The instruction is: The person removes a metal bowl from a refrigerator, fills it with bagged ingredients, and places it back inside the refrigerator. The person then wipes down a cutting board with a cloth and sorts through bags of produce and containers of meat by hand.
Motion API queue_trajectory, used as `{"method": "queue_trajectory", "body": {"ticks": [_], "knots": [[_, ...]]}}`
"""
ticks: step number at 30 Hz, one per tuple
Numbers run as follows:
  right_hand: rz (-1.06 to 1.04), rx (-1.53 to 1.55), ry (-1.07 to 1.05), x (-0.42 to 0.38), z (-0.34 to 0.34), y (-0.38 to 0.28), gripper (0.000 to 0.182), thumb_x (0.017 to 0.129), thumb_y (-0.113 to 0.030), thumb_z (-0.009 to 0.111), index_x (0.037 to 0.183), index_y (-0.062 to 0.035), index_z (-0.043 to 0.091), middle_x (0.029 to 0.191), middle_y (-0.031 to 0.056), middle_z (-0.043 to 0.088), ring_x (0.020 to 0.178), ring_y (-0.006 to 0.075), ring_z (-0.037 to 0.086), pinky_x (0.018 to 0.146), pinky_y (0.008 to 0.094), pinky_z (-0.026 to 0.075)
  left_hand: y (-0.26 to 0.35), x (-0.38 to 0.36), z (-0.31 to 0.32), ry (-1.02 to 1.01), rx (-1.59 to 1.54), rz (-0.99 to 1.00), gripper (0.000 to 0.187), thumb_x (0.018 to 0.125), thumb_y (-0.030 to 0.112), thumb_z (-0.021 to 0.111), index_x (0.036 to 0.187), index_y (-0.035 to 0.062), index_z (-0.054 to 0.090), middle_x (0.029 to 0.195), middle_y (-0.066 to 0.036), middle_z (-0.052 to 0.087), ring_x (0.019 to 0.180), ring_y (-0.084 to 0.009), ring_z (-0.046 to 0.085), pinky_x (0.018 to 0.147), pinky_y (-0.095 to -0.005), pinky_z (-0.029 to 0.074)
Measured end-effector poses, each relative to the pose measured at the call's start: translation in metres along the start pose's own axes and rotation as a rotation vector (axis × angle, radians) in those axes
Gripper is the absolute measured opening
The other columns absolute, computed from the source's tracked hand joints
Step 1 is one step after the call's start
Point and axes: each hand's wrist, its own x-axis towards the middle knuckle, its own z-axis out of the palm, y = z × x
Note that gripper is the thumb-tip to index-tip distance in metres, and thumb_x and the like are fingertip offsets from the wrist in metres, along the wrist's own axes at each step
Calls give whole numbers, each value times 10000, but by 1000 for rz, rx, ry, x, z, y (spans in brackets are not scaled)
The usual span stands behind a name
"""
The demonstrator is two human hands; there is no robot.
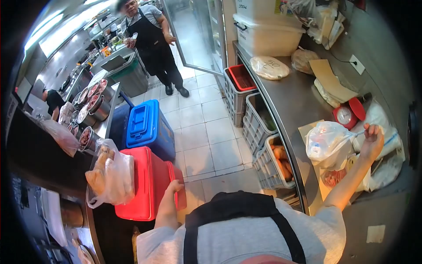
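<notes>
A flat wrapped packet (269, 67) far beyond the right hand (372, 141) bore handwriting too blurred to read. That hand pinched the knotted top of a clear plastic bag (327, 144) on the steel counter (293, 105). The left hand (174, 188) rested on a red cooler (143, 185) over the tiled floor (206, 132); its grip could not be told.

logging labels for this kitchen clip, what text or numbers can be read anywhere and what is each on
"50": seemingly handwritten on the round wrapped flat package on the steel counter; a mark under it is unreadable.
Dark marking on the white lidded bin: too blurred to read.
Yellow label on the upper white container: too small to read.
Red scale dial: figures unreadable.
No print can be made out on the clear plastic bag by the right hand.
</notes>
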Motion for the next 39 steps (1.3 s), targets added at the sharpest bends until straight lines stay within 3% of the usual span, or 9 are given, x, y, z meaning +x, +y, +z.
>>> {"method": "queue_trajectory", "body": {"ticks": [6,13,16,18,20,25,30,32,39], "knots": [[99,-131,310,40,-32,90,150,803,-179,466,682,-92,476,719,18,523,754,140,539,697,264,361,-21,9,-55,-406,-60,-297,385,692,326,561,919,17,602,861,-166,615,767,-310,599,702,-370,469],[141,71,740,35,-113,172,270,825,-272,499,1018,-82,508,914,30,556,829,141,522,706,266,377,-15,185,-108,-130,20,122,361,706,313,585,902,10,583,690,-116,594,602,-214,569,526,-324,457],[181,-16,737,-4,-87,147,357,846,-293,485,1128,-75,461,985,42,542,861,129,504,700,248,375,71,209,-154,-92,-48,92,415,681,311,546,956,3,595,870,-180,617,797,-320,596,711,-366,472],[250,-48,714,-27,-104,134,345,848,-284,488,1123,-77,471,972,44,546,842,130,509,689,242,380,99,230,-159,-101,-128,112,426,687,299,552,981,-6,585,855,-182,620,783,-303,600,700,-359,474],[298,-77,627,-70,-126,121,304,832,-279,525,1065,-86,505,955,40,553,770,122,521,627,249,418,126,256,-145,-183,-351,171,417,735,220,569,1089,2,526,720,-87,589,566,-151,546,436,-268,414],[234,117,684,-177,-134,84,223,803,-208,573,971,-71,518,863,53,550,744,148,523,580,249,427,176,273,-109,-418,-112,305,425,727,241,571,1068,-10,536,731,-127,604,564,-170,569,465,-289,456],[147,126,1190,-243,-81,57,136,770,-196,621,769,-82,548,686,38,581,596,152,539,519,269,441,164,310,-58,-746,246,698,424,738,248,581,1092,21,531,748,-114,604,565,-171,578,419,-289,435],[105,95,1272,-262,-81,52,134,777,-203,612,760,-88,546,678,30,575,582,146,531,512,265,432,196,272,-83,-718,181,414,404,746,249,586,1085,35,533,789,-104,604,560,-176,574,412,-295,423],[164,220,1387,-283,-105,57,108,796,-201,565,772,-100,533,657,13,534,578,134,505,517,250,414,225,280,-75,-657,280,493,379,756,258,584,1071,55,531,812,-86,593,596,-180,581,432,-284,419]]}}
